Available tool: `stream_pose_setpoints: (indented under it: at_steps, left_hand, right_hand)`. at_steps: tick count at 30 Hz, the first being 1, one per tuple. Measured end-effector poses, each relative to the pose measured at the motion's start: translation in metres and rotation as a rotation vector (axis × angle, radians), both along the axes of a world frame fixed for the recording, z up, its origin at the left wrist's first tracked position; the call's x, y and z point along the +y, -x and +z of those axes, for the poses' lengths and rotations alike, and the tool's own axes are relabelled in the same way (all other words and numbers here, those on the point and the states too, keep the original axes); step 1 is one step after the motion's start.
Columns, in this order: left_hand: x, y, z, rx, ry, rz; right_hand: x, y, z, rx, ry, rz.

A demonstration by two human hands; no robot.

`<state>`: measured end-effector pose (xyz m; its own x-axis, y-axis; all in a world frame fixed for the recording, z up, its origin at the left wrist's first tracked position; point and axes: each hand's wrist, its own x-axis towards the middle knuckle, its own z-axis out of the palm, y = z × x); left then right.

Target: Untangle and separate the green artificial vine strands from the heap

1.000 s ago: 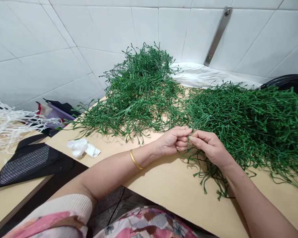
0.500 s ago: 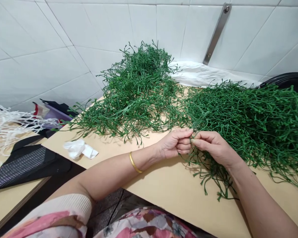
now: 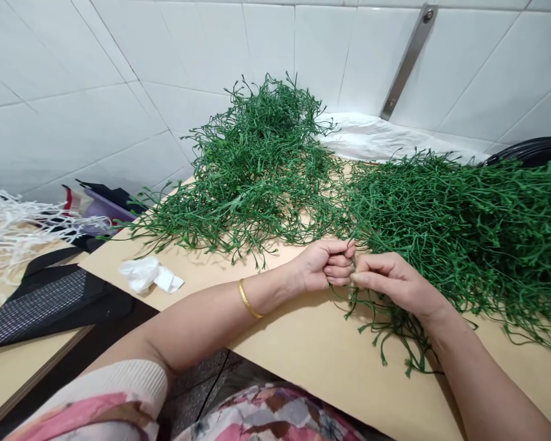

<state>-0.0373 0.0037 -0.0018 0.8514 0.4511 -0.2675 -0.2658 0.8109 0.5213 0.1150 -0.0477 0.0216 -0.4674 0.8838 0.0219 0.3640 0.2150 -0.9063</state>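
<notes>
Foliage sprays [image 3: 445,233]: deep green. Wall tiles [image 3: 73,128]: white, thin grey joints. Blouse [image 3: 266,416]: pink, rust and white floral print; bangle [image 3: 247,299]: plain gold.

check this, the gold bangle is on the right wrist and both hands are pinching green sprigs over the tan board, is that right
Not quite: the gold bangle is on the left wrist, not the right, as the head view shows. The rest stands: the left hand and the right hand are pinching the green sprigs over the tan board.
</notes>
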Motion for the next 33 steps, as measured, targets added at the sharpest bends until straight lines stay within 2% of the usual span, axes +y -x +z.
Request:
stream_pose_setpoints:
  at_steps: [2,4,8,13,16,19,23,25,29,33]
  left_hand:
    - [0.002,0.002,0.002,-0.016,-0.027,0.005]
    - [0.005,0.003,0.002,-0.002,-0.053,0.043]
    - [0.011,0.003,0.001,0.022,-0.059,0.143]
    - [0.011,0.001,-0.001,0.071,-0.087,0.241]
    - [0.009,-0.001,-0.002,0.114,-0.148,0.266]
    - [0.004,-0.003,-0.004,0.166,-0.218,0.285]
    - [-0.004,-0.005,-0.005,0.235,-0.329,0.328]
    - [-0.006,-0.006,-0.006,0.239,-0.344,0.302]
    - [0.0,-0.005,-0.006,0.104,-0.213,0.234]
    - [0.007,-0.003,-0.004,0.048,-0.134,0.297]
  right_hand:
    - [-0.003,-0.002,0.004,-0.008,0.009,0.03]
    - [-0.004,-0.004,0.006,-0.026,-0.034,-0.016]
    - [-0.002,-0.011,0.002,-0.23,-0.153,-0.222]
    - [0.002,-0.012,-0.012,-0.471,-0.392,-0.471]
    - [0.004,-0.011,-0.016,-0.47,-0.532,-0.514]
    - [0.003,-0.007,-0.015,-0.345,-0.614,-0.514]
    - [-0.001,0.002,-0.011,-0.173,-0.543,-0.505]
    - [-0.002,0.005,-0.011,-0.111,-0.47,-0.509]
    - [-0.001,0.002,-0.013,0.035,-0.339,-0.603]
    - [0.003,-0.003,-0.013,0.116,-0.252,-0.686]
